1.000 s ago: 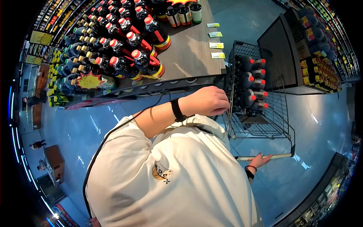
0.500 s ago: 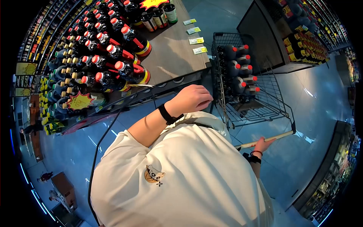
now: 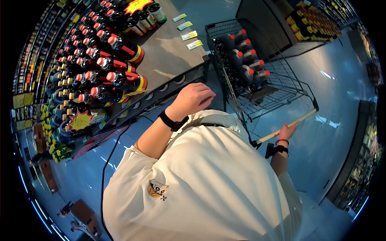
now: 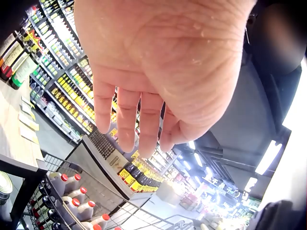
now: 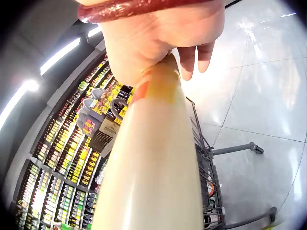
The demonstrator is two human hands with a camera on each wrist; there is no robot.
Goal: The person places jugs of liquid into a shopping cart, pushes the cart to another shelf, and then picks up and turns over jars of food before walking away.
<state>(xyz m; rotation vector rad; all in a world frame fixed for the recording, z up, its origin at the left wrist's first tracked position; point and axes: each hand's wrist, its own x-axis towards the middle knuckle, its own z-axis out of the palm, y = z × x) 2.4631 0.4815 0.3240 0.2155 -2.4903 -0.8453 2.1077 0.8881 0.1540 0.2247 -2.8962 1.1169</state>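
Observation:
My left hand (image 3: pixel 192 99) hangs loose in front of my body, next to the display table (image 3: pixel 177 68), holding nothing. In the left wrist view its fingers (image 4: pixel 126 120) hang down relaxed. My right hand (image 3: pixel 288 131) holds the pale handle (image 3: pixel 305 117) of a wire shopping cart (image 3: pixel 277 92). In the right wrist view the palm lies on the handle, with two fingers (image 5: pixel 187 62) hanging past its side. Several large dark bottles with red caps (image 3: pixel 247 60) stand together in the cart.
Rows of dark bottles with red caps (image 3: pixel 120 78) crowd the table, with price tags (image 3: pixel 189 36) along its edge. Past the cart stands another display (image 3: pixel 313 24) of yellow-labelled bottles. Tall shelves (image 4: pixel 72 91) rise behind. Shiny floor (image 3: pixel 321 80) stretches out to the right.
The view has turned, so the table and cart sit further left and the cart handle slants more. My left hand stays loose and my right hand stays on the handle.

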